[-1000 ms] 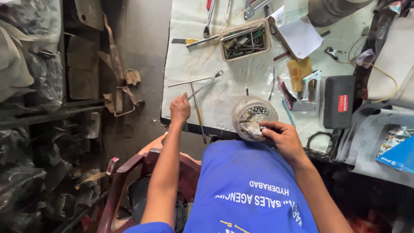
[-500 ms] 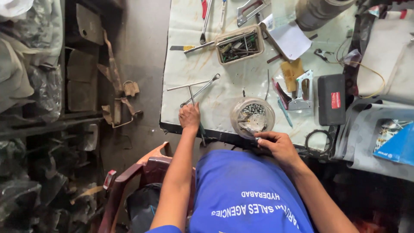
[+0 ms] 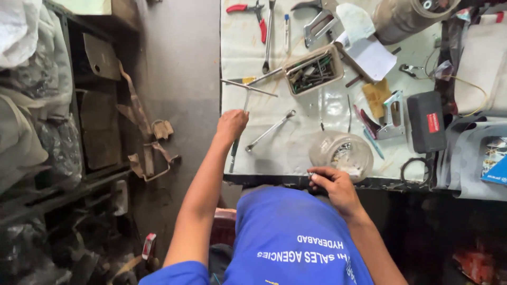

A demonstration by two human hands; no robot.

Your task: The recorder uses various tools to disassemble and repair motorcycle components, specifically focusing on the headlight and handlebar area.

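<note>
the left hand (image 3: 231, 124) has its grip closed on the t-handle wrench (image 3: 242, 108) lying on the desk (image 3: 296, 153). the right hand (image 3: 334, 186) pinches a small metal piece (image 3: 310, 174) at the desk edge, just beside the clear jar (image 3: 340, 153). a loose pinch could likely drop the piece off the edge.

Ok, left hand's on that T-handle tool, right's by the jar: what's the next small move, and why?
Probably lift the T-handle tool clear of the table. The left hand is already closed over its shaft, while the right hand pinches something small beside the jar of hardware, seemingly ready to fit.
</note>
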